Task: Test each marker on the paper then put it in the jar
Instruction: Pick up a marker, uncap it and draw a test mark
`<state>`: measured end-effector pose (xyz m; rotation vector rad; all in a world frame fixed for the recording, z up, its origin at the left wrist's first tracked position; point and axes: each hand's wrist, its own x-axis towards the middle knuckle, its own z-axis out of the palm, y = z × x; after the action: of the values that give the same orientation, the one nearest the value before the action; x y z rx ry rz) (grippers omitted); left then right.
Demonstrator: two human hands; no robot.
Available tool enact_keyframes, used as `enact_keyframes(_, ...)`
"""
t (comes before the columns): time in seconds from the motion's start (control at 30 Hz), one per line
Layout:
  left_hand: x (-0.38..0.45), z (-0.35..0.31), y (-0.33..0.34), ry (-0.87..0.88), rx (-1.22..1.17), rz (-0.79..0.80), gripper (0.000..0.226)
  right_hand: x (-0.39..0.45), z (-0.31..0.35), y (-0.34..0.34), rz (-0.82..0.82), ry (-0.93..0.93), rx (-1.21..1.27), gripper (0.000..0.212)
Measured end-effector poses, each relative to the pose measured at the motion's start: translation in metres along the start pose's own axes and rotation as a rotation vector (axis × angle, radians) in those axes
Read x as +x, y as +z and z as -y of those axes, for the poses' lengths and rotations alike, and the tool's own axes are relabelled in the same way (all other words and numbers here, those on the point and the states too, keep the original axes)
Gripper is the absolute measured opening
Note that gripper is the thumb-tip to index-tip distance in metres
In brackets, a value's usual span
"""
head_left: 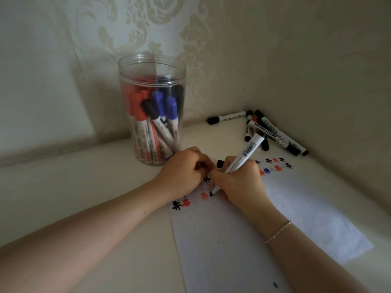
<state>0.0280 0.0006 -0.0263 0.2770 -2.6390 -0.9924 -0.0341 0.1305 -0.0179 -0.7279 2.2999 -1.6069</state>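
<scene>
A person's right hand (239, 180) grips a black marker (243, 157), tip pressed to the marked paper (296, 208), while the left hand (184, 168), fingers curled, rests on the sheet's edge beside the marker-filled jar (151, 108).

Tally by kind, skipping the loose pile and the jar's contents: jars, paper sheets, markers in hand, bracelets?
jar: 1
paper sheet: 1
marker held in the right hand: 1
bracelet: 1
Total: 4
</scene>
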Motion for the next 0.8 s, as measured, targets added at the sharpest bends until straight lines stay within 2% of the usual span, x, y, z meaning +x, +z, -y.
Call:
enact_keyframes(0.13, 0.0012, 0.0009, 0.0006, -0.004, 0.001, 0.007, 0.024, -0.0001, 0.0001, 0.0019, -0.098, -0.065, -0.094, 0.037)
enact_keyframes(0.27, 0.0013, 0.0013, 0.0013, 0.002, -0.005, -0.003, 0.024, 0.0013, -0.0001, -0.0015, -0.07, -0.008, 0.019, 0.028)
enact_keyframes(0.37, 0.0017, 0.0009, 0.0014, -0.002, -0.007, 0.002, 0.025, 0.0011, -0.0014, -0.0005, -0.023, -0.007, 0.009, 0.024)
enact_keyframes(0.6, 0.0016, 0.002, 0.0018, 0.005, -0.001, 0.001, 0.023, 0.0028, -0.003, -0.0011, -0.078, 0.0, 0.028, 0.031)
enact_keyframes(0.8, 0.0019, 0.003, 0.0015, 0.014, -0.005, 0.003, 0.023, 0.0028, -0.0038, 0.0022, -0.058, -0.029, -0.098, 0.034)
